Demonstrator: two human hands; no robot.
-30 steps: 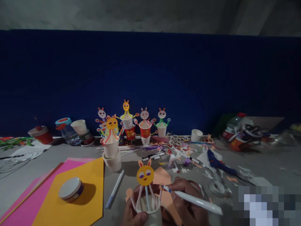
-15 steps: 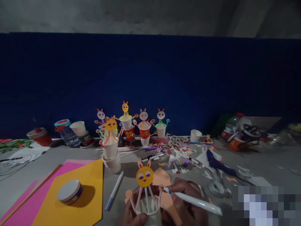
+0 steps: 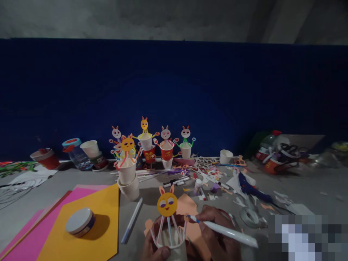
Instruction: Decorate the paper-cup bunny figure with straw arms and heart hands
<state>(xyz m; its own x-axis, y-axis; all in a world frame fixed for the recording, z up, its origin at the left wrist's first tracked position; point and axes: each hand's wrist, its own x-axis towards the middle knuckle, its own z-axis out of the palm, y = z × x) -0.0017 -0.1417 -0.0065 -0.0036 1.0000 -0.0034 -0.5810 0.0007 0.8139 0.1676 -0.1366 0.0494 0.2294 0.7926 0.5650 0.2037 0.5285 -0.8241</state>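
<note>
At the bottom middle my left hand (image 3: 157, 250) is closed around a white paper cup (image 3: 176, 252). A round yellow paper rabbit face (image 3: 167, 204) with pink ears stands above the cup on several pale straw-like strips (image 3: 169, 230). Small orange paper paws sit at both sides of the figure. My right hand (image 3: 214, 232) grips a white marker pen (image 3: 231, 233), its blue tip at the orange paw (image 3: 186, 218) on the right. Orange paper (image 3: 187, 204) lies behind and beneath the hands.
Finished rabbit cups (image 3: 127, 170) stand at the back. A white-lidded jar (image 3: 80, 221) rests on yellow paper (image 3: 108, 203), with another marker (image 3: 132, 220) beside it. Paper scraps (image 3: 203, 168), a glue stick (image 3: 198, 186), clear tape (image 3: 249, 216) and a blue glue gun (image 3: 251, 190) lie to the right.
Almost nothing differs. The marker in my right hand has shifted very slightly at the right paw, while the cup stays in place.
</note>
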